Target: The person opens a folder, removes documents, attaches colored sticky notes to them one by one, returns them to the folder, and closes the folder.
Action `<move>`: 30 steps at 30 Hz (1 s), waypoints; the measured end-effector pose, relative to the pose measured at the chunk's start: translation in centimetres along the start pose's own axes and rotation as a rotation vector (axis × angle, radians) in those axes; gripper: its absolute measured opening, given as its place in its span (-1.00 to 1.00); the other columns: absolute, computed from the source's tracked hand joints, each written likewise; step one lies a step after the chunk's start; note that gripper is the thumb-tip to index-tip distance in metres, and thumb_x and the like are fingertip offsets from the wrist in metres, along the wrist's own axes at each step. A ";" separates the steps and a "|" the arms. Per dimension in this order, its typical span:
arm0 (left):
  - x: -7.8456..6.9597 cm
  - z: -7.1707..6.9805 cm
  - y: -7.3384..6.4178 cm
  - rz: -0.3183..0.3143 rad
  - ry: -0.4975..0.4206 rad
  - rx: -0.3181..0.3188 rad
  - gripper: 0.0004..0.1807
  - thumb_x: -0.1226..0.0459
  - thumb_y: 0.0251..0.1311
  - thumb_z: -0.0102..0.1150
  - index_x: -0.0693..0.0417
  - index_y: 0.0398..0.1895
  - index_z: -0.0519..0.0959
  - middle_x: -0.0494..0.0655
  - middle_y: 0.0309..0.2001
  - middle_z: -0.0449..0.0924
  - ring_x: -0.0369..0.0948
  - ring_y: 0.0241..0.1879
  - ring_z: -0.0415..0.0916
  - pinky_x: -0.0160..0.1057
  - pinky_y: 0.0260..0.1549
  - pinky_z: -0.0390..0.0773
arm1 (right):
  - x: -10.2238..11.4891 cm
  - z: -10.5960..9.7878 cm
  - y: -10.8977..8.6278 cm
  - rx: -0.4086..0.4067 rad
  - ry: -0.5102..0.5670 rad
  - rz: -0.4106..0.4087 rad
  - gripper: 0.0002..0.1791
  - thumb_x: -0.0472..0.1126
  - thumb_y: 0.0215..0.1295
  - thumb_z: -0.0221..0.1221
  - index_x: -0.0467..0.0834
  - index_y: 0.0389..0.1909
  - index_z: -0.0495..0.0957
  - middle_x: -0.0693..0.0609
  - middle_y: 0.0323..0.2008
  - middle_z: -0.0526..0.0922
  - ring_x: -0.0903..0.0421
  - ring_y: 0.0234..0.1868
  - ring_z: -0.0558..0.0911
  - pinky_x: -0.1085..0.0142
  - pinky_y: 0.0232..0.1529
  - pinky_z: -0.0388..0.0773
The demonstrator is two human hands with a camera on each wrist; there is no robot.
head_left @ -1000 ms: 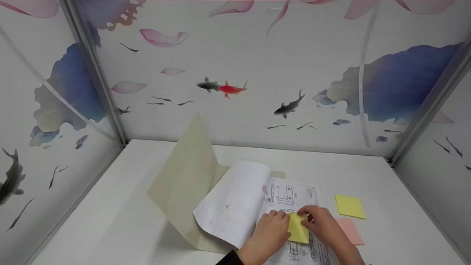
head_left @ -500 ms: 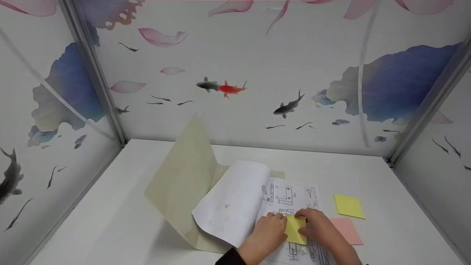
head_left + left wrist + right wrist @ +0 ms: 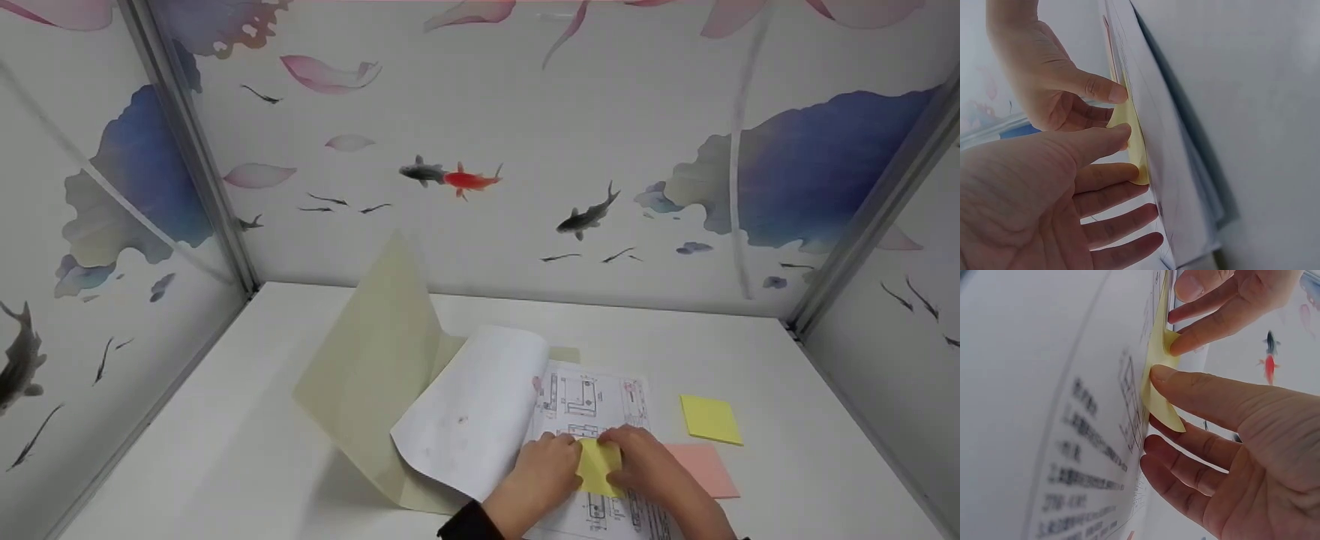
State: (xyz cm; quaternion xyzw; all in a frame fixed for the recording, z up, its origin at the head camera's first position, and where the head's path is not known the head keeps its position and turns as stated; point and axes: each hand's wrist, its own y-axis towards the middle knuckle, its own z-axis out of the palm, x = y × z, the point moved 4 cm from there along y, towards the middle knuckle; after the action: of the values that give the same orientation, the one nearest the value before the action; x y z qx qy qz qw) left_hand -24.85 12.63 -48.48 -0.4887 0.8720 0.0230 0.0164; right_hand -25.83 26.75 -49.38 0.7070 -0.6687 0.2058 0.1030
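Note:
A yellow sticky note [image 3: 598,474] lies over a printed drawing sheet [image 3: 600,379], between my two hands. My left hand [image 3: 546,466] pinches its left edge with thumb and index finger; the other fingertips spread along the paper, as the left wrist view shows. On the opposite edge, my right hand [image 3: 646,463] holds the note between thumb and index finger. The right wrist view shows the note [image 3: 1157,374] bowed, one end curling off the page, with the right thumb [image 3: 1163,374] on its face.
A pale yellow-green folder [image 3: 375,375] stands with its cover raised, a white sheet [image 3: 472,412] curled back beside it. To the right lie a yellow sticky pad [image 3: 711,420] and a pink one [image 3: 705,469]. Printed panels [image 3: 495,247] wall in the white table [image 3: 225,450].
Both hands have shifted slightly left with the sticky note between them. More of the pink pad shows beside the right hand. The folder and curled sheet stay put.

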 end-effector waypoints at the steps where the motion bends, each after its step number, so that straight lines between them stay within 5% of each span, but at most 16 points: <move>1: 0.0 0.0 0.0 0.001 0.002 0.000 -0.61 0.00 0.07 0.28 -0.09 -0.05 0.58 -0.25 -0.19 0.59 -0.25 -0.23 0.52 -0.28 -0.35 0.54 | 0.0 0.0 0.0 0.004 -0.003 0.008 -0.52 -0.29 -0.17 0.45 -0.05 -0.12 0.61 0.06 -0.14 0.64 0.05 -0.08 0.54 -0.02 0.13 0.44; 21: 0.3 0.5 0.2 0.015 0.000 0.022 -0.60 0.02 0.06 0.29 -0.14 0.00 0.57 -0.30 -0.07 0.59 -0.27 -0.17 0.50 -0.29 -0.30 0.54 | 0.5 0.3 -0.4 0.000 -0.065 -0.045 -0.58 -0.27 -0.10 0.42 -0.09 -0.12 0.62 0.08 -0.16 0.61 0.02 -0.03 0.54 -0.03 0.14 0.43; 30: 0.4 0.8 0.4 0.014 0.038 0.064 -0.50 -0.03 0.10 0.24 -0.15 0.12 0.50 -0.32 0.10 0.52 -0.28 0.02 0.48 -0.26 -0.16 0.56 | 0.5 0.3 -0.7 -0.029 -0.056 -0.097 -0.59 -0.30 -0.12 0.42 -0.13 -0.14 0.63 0.09 -0.16 0.60 -0.01 0.02 0.53 -0.03 0.16 0.41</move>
State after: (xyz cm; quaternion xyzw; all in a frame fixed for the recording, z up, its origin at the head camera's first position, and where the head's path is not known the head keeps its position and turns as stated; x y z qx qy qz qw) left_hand -25.39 12.59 -49.27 -0.4822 0.8758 -0.0142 0.0155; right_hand -25.13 26.20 -49.36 0.7424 -0.6393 0.1710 0.1046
